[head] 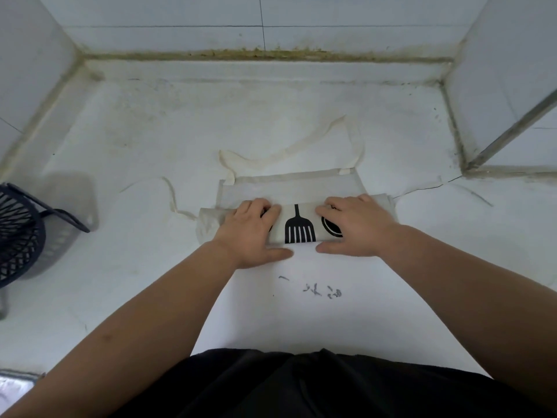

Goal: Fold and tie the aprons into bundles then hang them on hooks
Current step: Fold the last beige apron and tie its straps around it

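Note:
A pale beige apron [289, 188] with black kitchen-tool prints lies on the white counter [150, 267]. Its near part is rolled into a thick roll showing a black spatula print [300, 229]. My left hand [251, 230] grips the left part of the roll, fingers curled over the top, thumb along the near edge. On the right part sits my right hand [354, 226], gripping it the same way. The flat top part of the apron stretches beyond the roll. Its neck strap [301, 146] loops toward the back wall, and thin ties [171, 194] trail left and right.
A dark blue plastic basket [27, 233] stands at the left edge of the counter. Tiled walls close the counter at the back, left and right. A few dark scribble marks [322, 291] lie on the counter near me. My dark clothing fills the bottom of the view.

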The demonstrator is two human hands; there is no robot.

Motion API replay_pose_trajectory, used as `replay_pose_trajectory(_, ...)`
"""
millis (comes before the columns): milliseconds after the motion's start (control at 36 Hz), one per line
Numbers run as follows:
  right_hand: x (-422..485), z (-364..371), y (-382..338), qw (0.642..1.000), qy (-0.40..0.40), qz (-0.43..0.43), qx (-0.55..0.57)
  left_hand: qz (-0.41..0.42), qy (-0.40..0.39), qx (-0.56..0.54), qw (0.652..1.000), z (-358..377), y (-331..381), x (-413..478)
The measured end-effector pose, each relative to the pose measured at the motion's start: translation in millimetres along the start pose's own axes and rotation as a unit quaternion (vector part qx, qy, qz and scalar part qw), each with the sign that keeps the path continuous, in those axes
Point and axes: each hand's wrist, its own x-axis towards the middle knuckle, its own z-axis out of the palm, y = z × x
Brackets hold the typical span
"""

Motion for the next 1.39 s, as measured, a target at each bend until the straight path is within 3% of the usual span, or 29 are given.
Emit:
replay_pose_trajectory(83, 5.0, -8.6, 2.5, 1.0, 0.022, -0.012, -0.007, 0.008, 0.011, -0.006, 1.0, -5.5, -2.0, 5.6)
replay_pose_trajectory(167, 11.3, -25.9, 9.0, 0.997, 0.0, 0.003, 0.073, 0.016, 0.019, -0.056, 0.998, -23.6, -9.4, 14.6)
replay_pose_trajectory(250, 22.3, -44.2, 21.2, 0.991, -0.044, 0.023, 0.124, -0.024, -0.048, -0.152, 0.987, -48.8, -16.4, 25.9)
replay_pose_trajectory(333, 32.2, -52.9, 28.9, 0.992, -0.046, 0.054, 0.102, -0.045, -0.085, -0.169, 0.981, -58.0, -24.8, 38.4)
replay_pose_trajectory(444, 46.9, -51.4, 28.4, 0.993, -0.008, 0.109, 0.034, -0.098, -0.036, -0.07, 0.992, -47.9, -28.5, 55.0)
replay_pose_trajectory(528, 55.8, -35.1, 20.6, 0.993, 0.028, 0.096, -0.057, -0.046, 0.035, 0.089, 0.994, -32.1, -12.4, 60.0)
replay_pose_trajectory(611, 52.2, -14.4, 4.8, 0.997, 0.022, 0.068, -0.03, 0.0, 0.035, 0.068, 0.997, -6.9, 12.0, 49.3)
replay_pose_trajectory(861, 34.7, 10.9, 7.5, 0.995, 0.0, 0.093, 0.039, -0.022, 0.039, 0.041, 0.998, 23.7, 4.6, 33.0)
replay_pose_trajectory(1083, 16.1, 12.1, 5.4, 0.989, 0.0, 0.132, 0.068, -0.137, 0.035, 0.04, 0.989, 23.9, -37.4, 1.2)
replay_pose_trajectory(1278, 0.9, 13.8, 6.5, 0.976, 0.061, 0.129, 0.162, -0.248, -0.006, 0.092, 0.964, 15.6, -43.1, -11.6)
replay_pose_trajectory(1333, -0.3, 14.7, 2.5, 0.983, 0.043, 0.132, 0.124, -0.272, 0.039, 0.082, 0.958, 15.2, -32.5, -15.4)
replay_pose_trajectory(1389, -0.9, 16.2, -3.4, 0.985, 0.027, 0.144, 0.087, -0.3, 0.159, 0.008, 0.941, 18.1, -19.3, -26.1)
